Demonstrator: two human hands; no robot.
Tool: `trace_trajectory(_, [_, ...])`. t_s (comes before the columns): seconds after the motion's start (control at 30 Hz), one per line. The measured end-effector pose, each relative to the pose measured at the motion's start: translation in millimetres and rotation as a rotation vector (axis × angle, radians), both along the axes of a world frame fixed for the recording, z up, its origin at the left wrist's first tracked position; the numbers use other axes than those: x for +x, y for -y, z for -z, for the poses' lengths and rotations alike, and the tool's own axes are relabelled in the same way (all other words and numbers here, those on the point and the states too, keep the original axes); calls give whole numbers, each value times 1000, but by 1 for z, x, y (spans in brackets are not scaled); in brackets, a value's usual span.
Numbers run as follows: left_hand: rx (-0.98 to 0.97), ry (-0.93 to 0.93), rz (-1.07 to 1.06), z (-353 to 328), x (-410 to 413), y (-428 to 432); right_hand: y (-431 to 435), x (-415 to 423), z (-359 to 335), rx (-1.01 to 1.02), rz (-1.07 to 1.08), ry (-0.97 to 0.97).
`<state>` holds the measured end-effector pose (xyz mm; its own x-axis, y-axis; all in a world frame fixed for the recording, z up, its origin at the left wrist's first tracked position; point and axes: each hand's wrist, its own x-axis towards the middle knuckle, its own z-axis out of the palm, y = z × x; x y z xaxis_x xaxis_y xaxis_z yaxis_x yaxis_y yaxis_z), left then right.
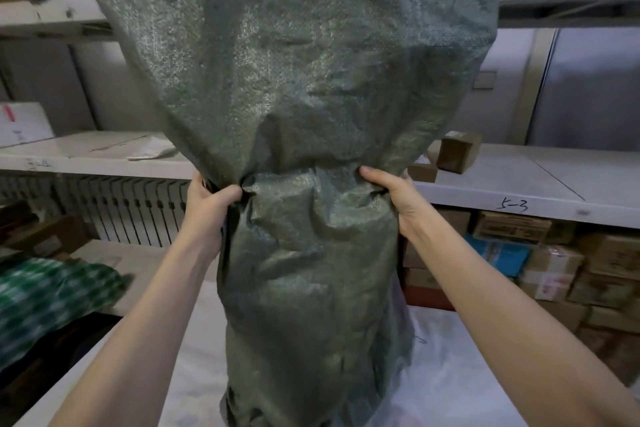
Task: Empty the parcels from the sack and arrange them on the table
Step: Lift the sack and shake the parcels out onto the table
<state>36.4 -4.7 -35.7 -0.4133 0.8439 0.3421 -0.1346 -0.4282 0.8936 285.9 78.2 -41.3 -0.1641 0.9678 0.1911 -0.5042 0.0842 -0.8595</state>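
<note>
Green woven sack (304, 80) hung upright over white counter (450, 374), bottom edge out of view. Left hand (207, 204) and right hand (394, 194) each gripped bunched fabric at mid-height, on opposite sides. Contents hidden; angular bulges showed through weave. Behind right, shelf (519, 191) carried small brown boxes (457, 151); stacked cartons (554, 263) sat beneath.

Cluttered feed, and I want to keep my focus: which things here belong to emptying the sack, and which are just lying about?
In the job: green sack, gripped by the left hand and the right hand; white table under it.

Lying about: brown boxes on the right shelf; stacked cartons below it; green checked bag; white box on the left shelf.
</note>
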Motion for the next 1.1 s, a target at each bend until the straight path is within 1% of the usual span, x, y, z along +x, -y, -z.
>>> trace_trajectory(0.1, [9,33,-9,-5,-3,-4,1,-4,-11,-21,-21,1])
trace_trajectory(0.23, [-57,61,-25,9,-3,0,4,-11,0,-65,-36,3])
trace_trajectory(0.3, [-47,78,-39,6,-6,-1,3,-14,-6,-29,-53,-15])
trace_trajectory(0.4, [-5,67,-40,-17,-13,-2,2,-19,-33,66,-94,-49])
trace_trajectory(0.5, [21,71,-48,-40,-17,-1,1,-21,-60,108,-123,-26])
trace_trajectory(0.57, [37,73,-53,-49,-16,-1,-2,-22,-67,100,-163,-12])
trace_trajectory(0.67, [-17,78,-67,-44,-11,-1,-10,-25,-53,40,-148,-17])
trace_trajectory(0.8, [-62,108,-2,-28,-6,0,-12,-29,-37,-38,-125,-48])
trace_trajectory(1.1, [97,45,-11,-91,12,-9,-2,-8,-100,87,-36,-107])
